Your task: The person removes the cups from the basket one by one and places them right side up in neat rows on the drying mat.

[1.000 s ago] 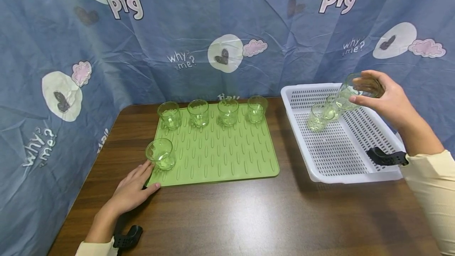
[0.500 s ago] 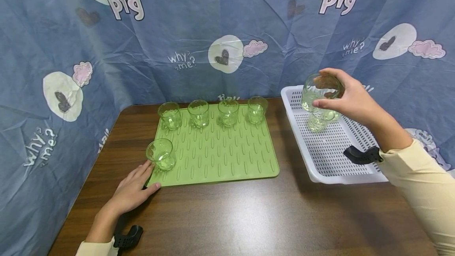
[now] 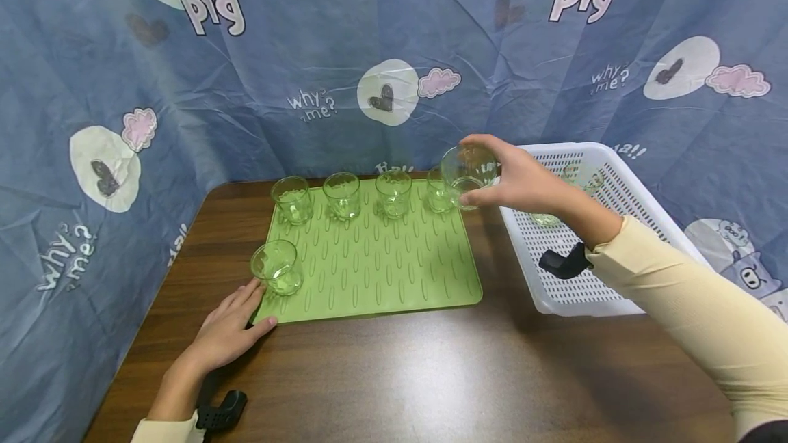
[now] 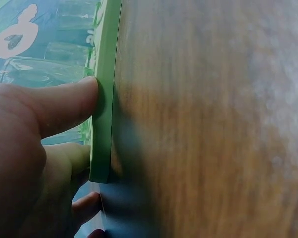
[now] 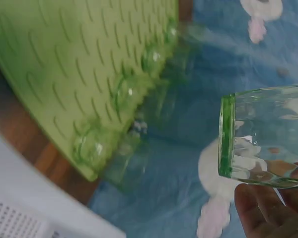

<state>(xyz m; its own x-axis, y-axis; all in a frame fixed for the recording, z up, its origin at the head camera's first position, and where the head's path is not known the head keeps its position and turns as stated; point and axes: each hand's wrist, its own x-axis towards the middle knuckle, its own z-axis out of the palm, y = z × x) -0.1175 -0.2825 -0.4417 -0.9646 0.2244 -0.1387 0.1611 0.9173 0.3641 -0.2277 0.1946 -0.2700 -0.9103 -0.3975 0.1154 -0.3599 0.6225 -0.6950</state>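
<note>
My right hand (image 3: 523, 180) grips a clear, green-tinted glass tumbler (image 3: 462, 168) by its sides, held in the air in front of the back right corner of a green ribbed mat (image 3: 375, 265). In the right wrist view, the held tumbler (image 5: 268, 139) has a thick green base. Several similar tumblers (image 3: 342, 197) stand upright in a row along the mat's back edge; the held one partly covers the rightmost. Another tumbler (image 3: 280, 269) stands at the front left. My left hand (image 3: 230, 327) rests at the mat's front left corner, thumb (image 4: 72, 101) against its edge.
A white perforated plastic basket (image 3: 535, 296) stands right of the mat, with more glass tumblers (image 3: 581, 178) inside, partly hidden by my right arm. The brown wooden table (image 3: 394, 374) stretches in front. A blue printed cloth (image 3: 345, 33) hangs behind the table and along its left.
My right hand has carried the tumbler left, from above the basket to the mat's back right corner. My left hand and the standing tumblers on the mat have stayed in place.
</note>
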